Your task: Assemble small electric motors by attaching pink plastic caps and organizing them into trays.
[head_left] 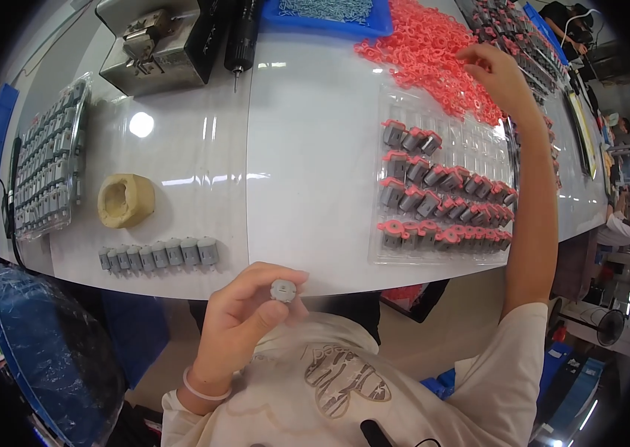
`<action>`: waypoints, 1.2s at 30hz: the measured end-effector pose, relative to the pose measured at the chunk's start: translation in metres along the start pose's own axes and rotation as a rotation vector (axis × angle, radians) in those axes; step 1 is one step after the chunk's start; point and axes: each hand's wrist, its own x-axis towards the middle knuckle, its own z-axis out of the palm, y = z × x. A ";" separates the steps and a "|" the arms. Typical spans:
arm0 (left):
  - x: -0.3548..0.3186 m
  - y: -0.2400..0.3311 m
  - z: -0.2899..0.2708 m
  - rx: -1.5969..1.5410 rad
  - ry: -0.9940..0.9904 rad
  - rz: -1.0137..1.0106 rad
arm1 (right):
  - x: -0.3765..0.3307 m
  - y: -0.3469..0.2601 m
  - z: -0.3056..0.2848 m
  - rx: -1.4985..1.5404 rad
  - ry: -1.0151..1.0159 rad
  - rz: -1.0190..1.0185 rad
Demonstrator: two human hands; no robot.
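Observation:
My left hand [244, 309] pinches a small grey motor [283, 290] between thumb and fingers, just off the table's front edge. One round end of it faces up. At the far right, my right hand [495, 73] reaches into a heap of pink plastic rings [434, 52]. Its fingers are bent together over the heap, and what lies between the tips is too small to make out. Below that arm a clear plastic tray [445, 258] holds rows of motors fitted with pink pieces. A row of bare grey motors [160, 255] stands on the table at the left.
A yellowish hollow block [127, 201] sits behind the loose row. Farther left is a tray of grey motors [50, 160]. At the back stand a metal fixture [154, 48], a black electric screwdriver [242, 41] and a blue bin [330, 28] of small screws. More pink-fitted motors [512, 41] lie far right.

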 end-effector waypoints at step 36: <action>-0.006 -0.009 0.009 -0.225 -0.005 -0.080 | -0.041 -0.097 -0.012 0.405 0.310 -0.031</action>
